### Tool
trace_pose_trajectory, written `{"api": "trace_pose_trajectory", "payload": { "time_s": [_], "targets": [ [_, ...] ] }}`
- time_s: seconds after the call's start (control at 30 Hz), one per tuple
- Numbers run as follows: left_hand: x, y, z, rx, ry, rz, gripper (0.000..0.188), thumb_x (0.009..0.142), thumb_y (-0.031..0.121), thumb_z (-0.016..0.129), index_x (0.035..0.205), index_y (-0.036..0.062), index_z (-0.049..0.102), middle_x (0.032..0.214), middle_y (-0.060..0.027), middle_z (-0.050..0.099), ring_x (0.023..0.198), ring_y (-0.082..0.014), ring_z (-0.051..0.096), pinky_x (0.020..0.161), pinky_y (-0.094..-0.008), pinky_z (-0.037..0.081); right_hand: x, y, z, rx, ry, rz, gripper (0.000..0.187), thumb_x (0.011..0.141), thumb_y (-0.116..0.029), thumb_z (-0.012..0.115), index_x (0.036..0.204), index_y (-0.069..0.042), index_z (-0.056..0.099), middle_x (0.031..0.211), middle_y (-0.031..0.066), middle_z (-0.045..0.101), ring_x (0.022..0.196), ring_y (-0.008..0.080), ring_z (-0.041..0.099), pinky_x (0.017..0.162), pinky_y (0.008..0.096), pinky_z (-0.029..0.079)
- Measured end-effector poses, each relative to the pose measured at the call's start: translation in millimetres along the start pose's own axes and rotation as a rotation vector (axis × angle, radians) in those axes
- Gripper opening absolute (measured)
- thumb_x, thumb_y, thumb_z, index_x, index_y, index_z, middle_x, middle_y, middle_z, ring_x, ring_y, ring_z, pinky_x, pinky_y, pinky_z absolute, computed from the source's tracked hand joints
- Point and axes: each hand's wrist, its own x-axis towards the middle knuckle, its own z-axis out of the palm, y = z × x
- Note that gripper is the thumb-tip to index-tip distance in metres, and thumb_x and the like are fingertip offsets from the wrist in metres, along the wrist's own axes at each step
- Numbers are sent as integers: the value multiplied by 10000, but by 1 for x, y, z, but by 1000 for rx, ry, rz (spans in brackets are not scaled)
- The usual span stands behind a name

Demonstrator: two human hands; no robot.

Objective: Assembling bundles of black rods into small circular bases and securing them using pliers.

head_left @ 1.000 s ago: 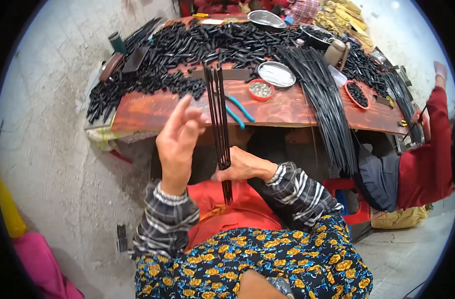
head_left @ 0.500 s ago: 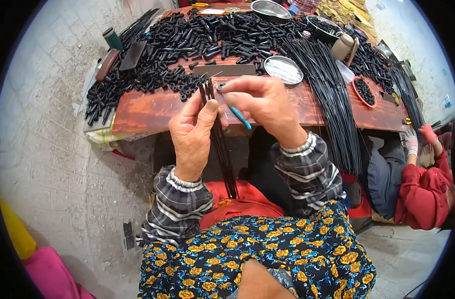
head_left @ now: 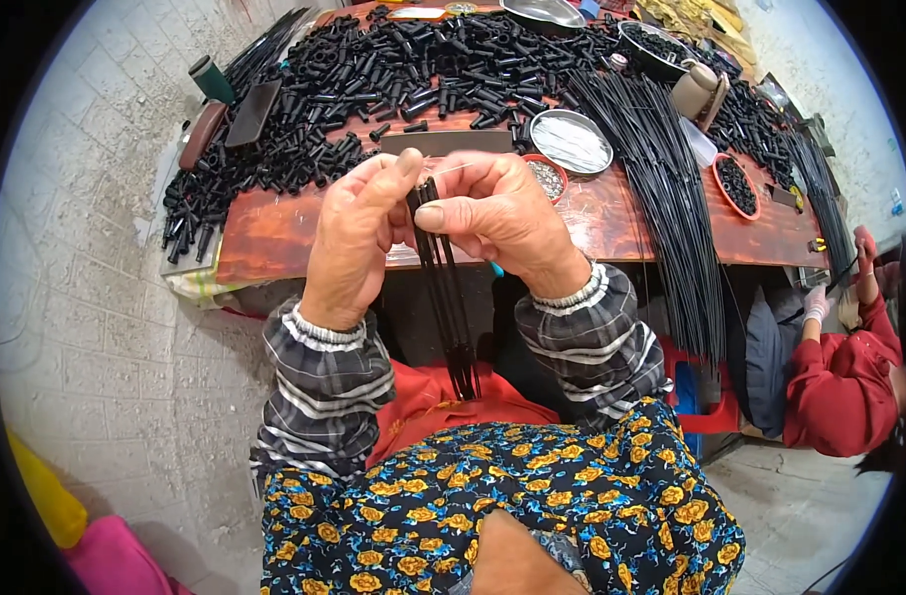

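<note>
A small bundle of thin black rods [head_left: 451, 317] stands nearly upright in front of me, its lower ends at the red cloth [head_left: 413, 402] on my lap. My right hand [head_left: 507, 218] is closed on the bundle, its thumb pressed across the rods near their upper ends. Below that hand peeks the tip of a blue handle [head_left: 497, 269]; the remainder is hidden. My left hand [head_left: 359, 233] is closed beside the rod tops, thumb raised against curled fingers. Whatever it pinches is too small to make out. Fine pale wires show between both hands.
Black tubular parts [head_left: 423, 69] heap the table [head_left: 274, 233]. A steel dish of white strips [head_left: 572, 141], a red bowl of small metal pieces [head_left: 547, 177] and a long rod bundle [head_left: 666, 218] lie rightward. A person in red [head_left: 845, 387] sits at far right.
My left hand has moved off the rods' front, and my right thumb now presses on them. The blue-handled tool has gone mostly behind my right hand. The red bowl has come into view.
</note>
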Motion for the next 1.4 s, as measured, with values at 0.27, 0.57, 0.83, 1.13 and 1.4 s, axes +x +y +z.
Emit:
{"api": "trace_pose_trajectory", "payload": {
  "time_s": [0.27,0.57,0.83,1.13,1.4],
  "targets": [
    [2,-1,15,43,168,65,156,910,224,626,829,91,638,772,52,616,638,-16,523,572,-182,407,8,21,1,-396,265,-539,196,724,19,768,891,0,666,729,-1,623,552,18,497,461,171,377],
    [3,-10,10,-19,165,125,198,904,236,658,789,79,619,748,33,616,642,-30,531,593,-184,418,0,17,5,-44,181,-201,140,768,-42,766,831,-54,641,719,-38,617,610,2,499,490,162,370],
    [3,-9,2,-102,57,18,142,890,186,672,883,52,623,845,-1,641,712,-65,574,664,-226,476,2,16,0,-371,255,-219,77,766,-20,732,748,-26,656,719,-29,625,660,30,541,593,195,442],
    [-7,-9,0,-139,22,41,148,879,76,653,1011,10,651,973,-41,665,867,-102,608,780,-233,479,12,5,-16,-331,14,-111,80,795,-50,716,782,-1,655,740,6,642,677,53,572,628,206,473],
    [-8,-21,15,-145,244,272,129,864,43,659,978,-17,673,929,-49,676,831,-105,608,773,-225,464,13,13,-11,-246,1,-155,129,806,-84,734,739,-9,652,688,-26,613,622,40,530,557,195,425]
  ]
}}
